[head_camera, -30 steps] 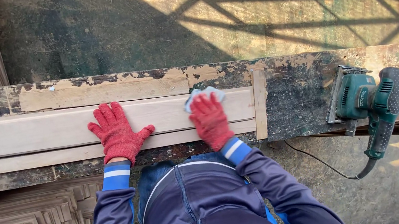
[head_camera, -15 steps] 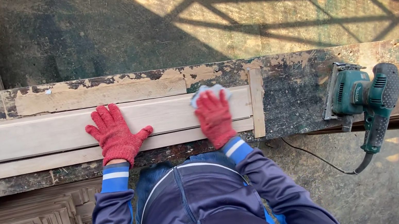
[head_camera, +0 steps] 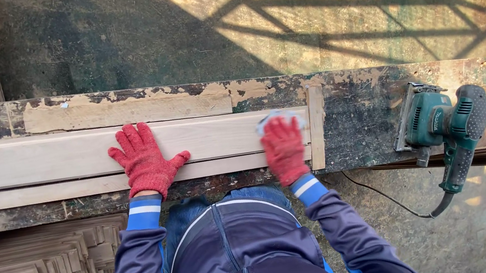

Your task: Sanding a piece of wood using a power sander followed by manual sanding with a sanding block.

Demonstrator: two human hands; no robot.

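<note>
The pale wood board [head_camera: 68, 156] lies flat on the desk [head_camera: 355, 121]. The left hand [head_camera: 143, 160] lies on it, its grip wide and flat, while the right hand [head_camera: 283, 148] has its grip pressed on a small sanding pad [head_camera: 278, 115] near the board's end. Well to the right of that grip sits a green power sander [head_camera: 444, 124].

Pale, smooth, matt wooden plank [head_camera: 68, 156] lies on a rough, paint-flaked wooden bench [head_camera: 366, 113]. Red knitted cloth gloves. Green sander [head_camera: 444, 124] in matt plastic with textured black grip.

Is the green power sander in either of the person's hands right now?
No, the green sander lies on the workbench, apart from the right hand.
</note>
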